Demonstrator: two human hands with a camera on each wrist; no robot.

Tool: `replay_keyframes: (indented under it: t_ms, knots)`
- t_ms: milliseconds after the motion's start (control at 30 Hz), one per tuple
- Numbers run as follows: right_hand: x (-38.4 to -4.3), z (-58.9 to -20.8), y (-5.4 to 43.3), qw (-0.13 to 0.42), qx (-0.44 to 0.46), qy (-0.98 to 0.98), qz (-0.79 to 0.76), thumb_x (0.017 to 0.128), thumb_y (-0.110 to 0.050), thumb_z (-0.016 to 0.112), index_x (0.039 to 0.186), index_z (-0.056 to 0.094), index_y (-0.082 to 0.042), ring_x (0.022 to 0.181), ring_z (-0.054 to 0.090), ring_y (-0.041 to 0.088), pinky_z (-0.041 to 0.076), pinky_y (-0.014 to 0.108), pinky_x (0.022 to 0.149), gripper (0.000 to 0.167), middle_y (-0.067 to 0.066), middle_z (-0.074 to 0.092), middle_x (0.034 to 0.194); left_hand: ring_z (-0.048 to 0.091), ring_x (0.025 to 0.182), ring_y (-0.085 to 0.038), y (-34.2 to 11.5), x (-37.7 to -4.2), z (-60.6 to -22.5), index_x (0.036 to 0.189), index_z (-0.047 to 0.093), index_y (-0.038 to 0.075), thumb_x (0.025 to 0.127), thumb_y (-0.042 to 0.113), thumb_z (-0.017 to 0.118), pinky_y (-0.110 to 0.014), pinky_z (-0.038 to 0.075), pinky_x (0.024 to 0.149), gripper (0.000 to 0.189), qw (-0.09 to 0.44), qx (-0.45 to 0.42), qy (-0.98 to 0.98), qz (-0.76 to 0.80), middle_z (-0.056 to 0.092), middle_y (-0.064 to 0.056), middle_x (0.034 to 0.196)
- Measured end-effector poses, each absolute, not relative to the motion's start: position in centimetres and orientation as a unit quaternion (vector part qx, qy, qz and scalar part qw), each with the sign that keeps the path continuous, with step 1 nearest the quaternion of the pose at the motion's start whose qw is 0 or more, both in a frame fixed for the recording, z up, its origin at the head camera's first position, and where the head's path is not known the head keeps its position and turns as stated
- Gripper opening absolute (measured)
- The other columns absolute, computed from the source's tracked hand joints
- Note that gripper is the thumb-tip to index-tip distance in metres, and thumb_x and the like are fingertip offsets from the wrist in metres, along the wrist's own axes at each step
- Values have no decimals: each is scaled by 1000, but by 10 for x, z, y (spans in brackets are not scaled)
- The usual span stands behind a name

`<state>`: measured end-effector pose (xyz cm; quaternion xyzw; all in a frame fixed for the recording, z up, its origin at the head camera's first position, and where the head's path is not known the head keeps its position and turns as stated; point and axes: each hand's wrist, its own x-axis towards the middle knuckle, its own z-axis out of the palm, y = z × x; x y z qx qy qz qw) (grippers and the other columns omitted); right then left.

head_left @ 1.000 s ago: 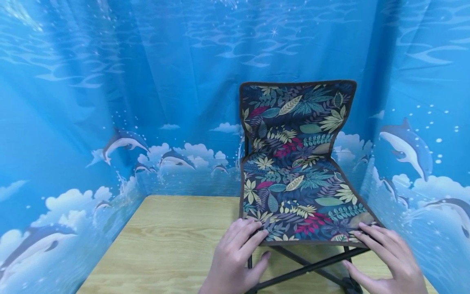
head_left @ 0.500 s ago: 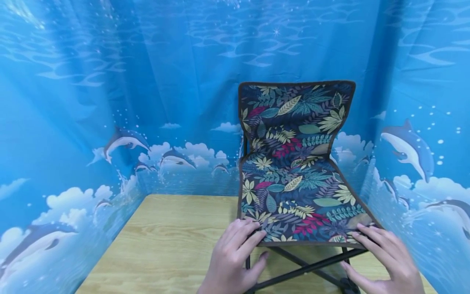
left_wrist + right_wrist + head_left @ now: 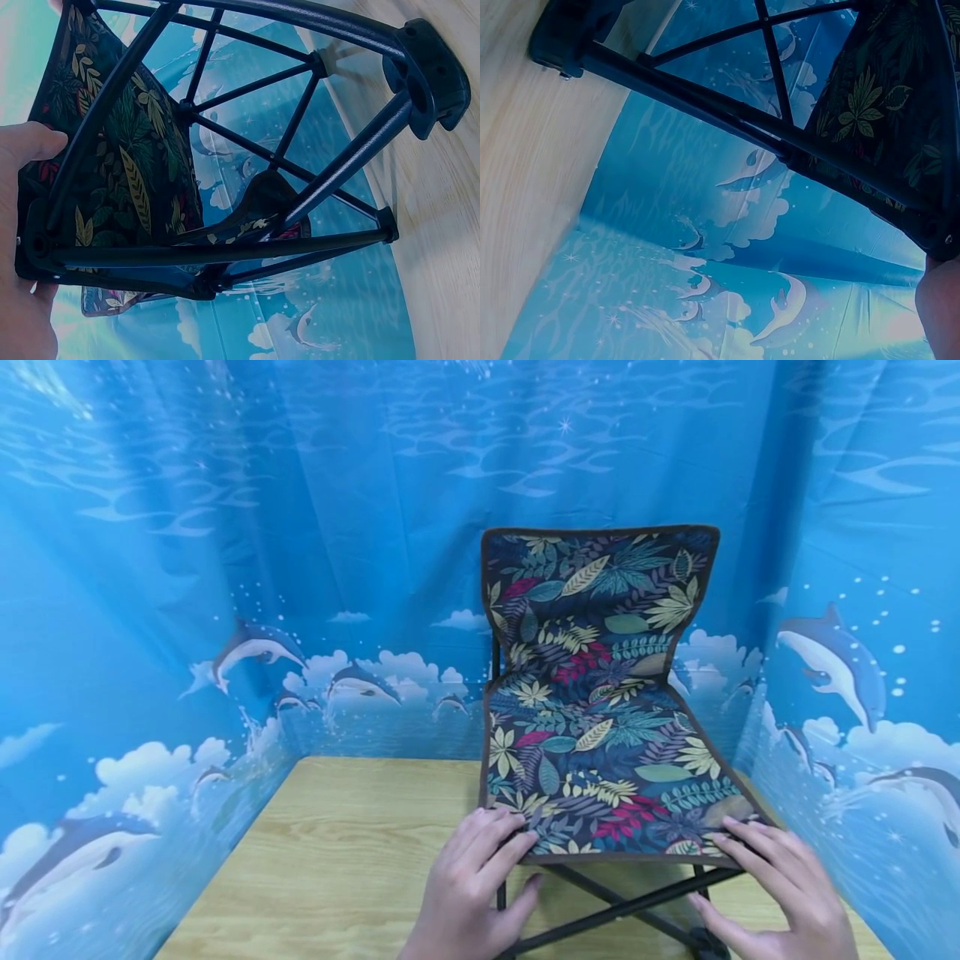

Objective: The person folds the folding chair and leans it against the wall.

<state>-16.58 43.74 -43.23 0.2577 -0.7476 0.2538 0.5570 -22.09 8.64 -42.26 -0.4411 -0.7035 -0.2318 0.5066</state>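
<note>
A folding chair (image 3: 600, 752) with dark fabric, printed in colourful leaves, stands unfolded on the wooden tabletop. My left hand (image 3: 472, 885) holds the seat's front left corner, fingers over the top and thumb below. In the left wrist view, the thumb of my left hand (image 3: 34, 150) lies by the underside of the chair's seat (image 3: 112, 180). At the front right corner my right hand (image 3: 795, 885) holds the seat likewise, fingers on top, thumb lower. Only a bit of my right hand (image 3: 941, 300) shows in the right wrist view, beside the corner joint of the chair (image 3: 937, 232).
Black crossed legs (image 3: 630, 906) support the chair, with plastic feet (image 3: 435, 79) on the table. The wooden tabletop (image 3: 337, 852) extends to the left of the chair. Blue curtains (image 3: 375, 568) with dolphins and clouds hang behind and at both sides.
The chair has shifted slightly to the left, and both hands have moved along with it. Their hold on the seat corners looks the same.
</note>
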Motion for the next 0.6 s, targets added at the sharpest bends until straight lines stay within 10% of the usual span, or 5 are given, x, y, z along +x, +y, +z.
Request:
replay_keyframes:
  t_ms: [600]
  knots:
    - [-168,-430,439,564,270,-734,265,85,-61,82,105,81,3,129,60,5,37,18,118,67,18,78,113,70,117,-28,91,-217,-422,122,76,10,68,23,92,-50,54,105,58,519,-436,-700,-225,74,-9,126]
